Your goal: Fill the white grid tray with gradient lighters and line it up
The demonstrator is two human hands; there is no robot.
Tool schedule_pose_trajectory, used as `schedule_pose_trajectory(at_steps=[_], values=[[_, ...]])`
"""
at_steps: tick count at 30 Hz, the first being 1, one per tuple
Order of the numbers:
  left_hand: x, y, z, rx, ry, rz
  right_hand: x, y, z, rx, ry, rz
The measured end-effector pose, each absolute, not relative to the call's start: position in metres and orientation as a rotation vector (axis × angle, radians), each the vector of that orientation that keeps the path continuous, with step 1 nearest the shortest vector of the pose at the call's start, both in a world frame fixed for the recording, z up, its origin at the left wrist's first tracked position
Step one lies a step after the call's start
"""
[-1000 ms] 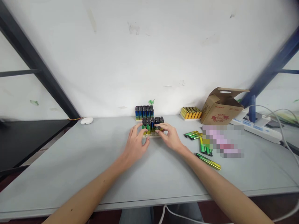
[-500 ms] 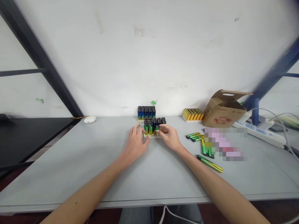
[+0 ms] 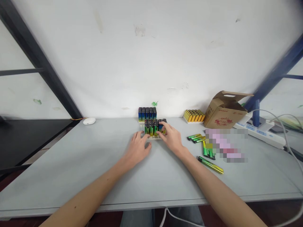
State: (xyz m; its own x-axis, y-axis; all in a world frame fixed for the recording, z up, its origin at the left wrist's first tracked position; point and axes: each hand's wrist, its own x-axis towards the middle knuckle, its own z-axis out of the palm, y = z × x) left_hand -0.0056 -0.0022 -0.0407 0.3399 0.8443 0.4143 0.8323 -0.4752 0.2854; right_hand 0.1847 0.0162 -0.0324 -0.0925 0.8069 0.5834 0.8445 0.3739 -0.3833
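Observation:
In the middle of the table, green and blue lighters (image 3: 151, 128) with black tops stand upright in rows in a pale tray (image 3: 155, 138). My left hand (image 3: 138, 146) rests at the tray's left front corner, fingers apart and holding nothing. At the right front part of the same tray is my right hand (image 3: 171, 137). Its thumb and forefinger are spread beside the front row, nothing gripped between them, and it covers some lighters there. More green-yellow lighters (image 3: 208, 151) lie loose to the right, with a single lighter (image 3: 210, 165) nearer the front edge.
Behind the tray, a block of blue lighters (image 3: 147, 114) stands against the wall. Yellow cylinders (image 3: 194, 116) fill another tray beside an open cardboard box (image 3: 224, 115). A power strip (image 3: 262, 134) with cables lies far right. A white case (image 3: 89, 121) sits at the back left.
A green lighter that my right hand was pinching now stands in the tray's front row. The right thumb and forefinger have come apart. My left hand stays nearly in place.

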Motion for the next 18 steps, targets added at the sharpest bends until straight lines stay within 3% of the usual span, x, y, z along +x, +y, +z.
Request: schedule_pose_trajectory(at_steps=[8,14,18], values=[[-0.005,-0.003,-0.040,2.531,1.601,0.778,0.198,0.010,-0.017,-1.404,-2.000,-0.065],[-0.005,-0.004,-0.039,2.521,1.592,0.732,0.213,-0.002,0.001,-1.982,-1.806,-0.216],[-0.006,-0.003,-0.043,2.524,1.577,0.732,0.221,-0.001,-0.002,-2.220,-1.871,-0.136]])
